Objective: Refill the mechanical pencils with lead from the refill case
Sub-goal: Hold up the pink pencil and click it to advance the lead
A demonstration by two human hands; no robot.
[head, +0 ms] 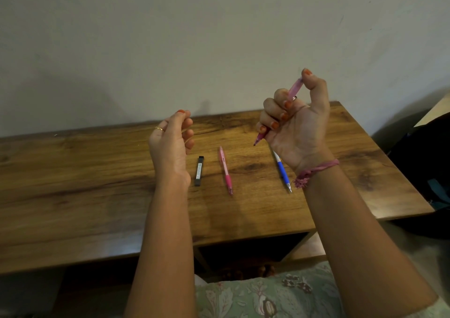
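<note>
My right hand (295,122) is raised above the wooden table (97,183) and grips a purple-pink mechanical pencil (294,88), tip pointing down-left, thumb pressed on its top end. My left hand (171,142) hovers left of it with fingertips pinched together; I cannot tell whether anything thin is between them. On the table lie a dark lead refill case (199,170), a pink mechanical pencil (226,170) and a blue-and-white mechanical pencil (282,172), partly hidden behind my right wrist.
A pale wall rises behind the table. A dark bag (428,166) sits to the right of the table. The table's front edge is close to my lap, covered by floral cloth (267,295).
</note>
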